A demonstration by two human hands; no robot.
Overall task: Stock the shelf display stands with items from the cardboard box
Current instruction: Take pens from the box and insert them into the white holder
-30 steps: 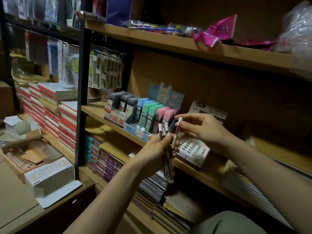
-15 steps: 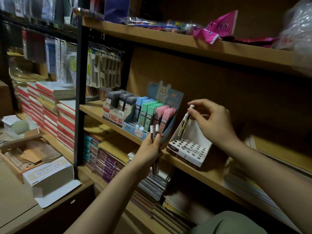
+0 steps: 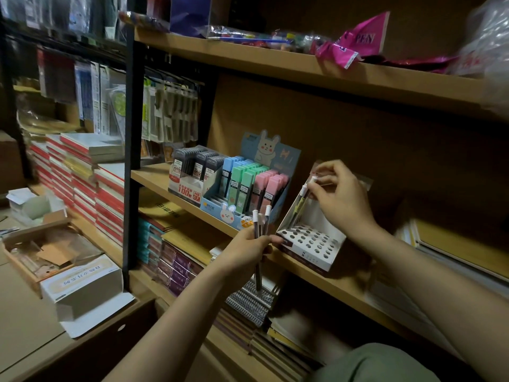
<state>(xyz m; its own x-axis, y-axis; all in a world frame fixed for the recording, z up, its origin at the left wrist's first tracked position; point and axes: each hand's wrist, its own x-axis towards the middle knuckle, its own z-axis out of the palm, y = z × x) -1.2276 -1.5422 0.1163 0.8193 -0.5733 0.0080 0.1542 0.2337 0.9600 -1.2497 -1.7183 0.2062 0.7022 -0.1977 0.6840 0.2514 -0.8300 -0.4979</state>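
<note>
A white display stand (image 3: 311,245) with rows of round holes sits on the middle wooden shelf (image 3: 333,285). My right hand (image 3: 340,198) pinches the white cap of one pen (image 3: 300,201), whose lower end slants down into the stand's back left corner. My left hand (image 3: 245,253) holds a small bundle of pens (image 3: 260,227) upright, just left of the stand's front corner. An open cardboard box (image 3: 41,252) lies at the lower left on the floor.
Left of the stand is a blue rabbit-printed display (image 3: 248,186) of pastel lead cases, then a tray of dark lead cases (image 3: 192,169). Notebook stacks (image 3: 82,183) fill the left shelves. A white carton (image 3: 82,285) stands near the box. Pink packets (image 3: 355,44) lie on the upper shelf.
My right hand took one pen from the bundle, carried it right and lowered it into the stand. My left hand dropped slightly with the remaining pens.
</note>
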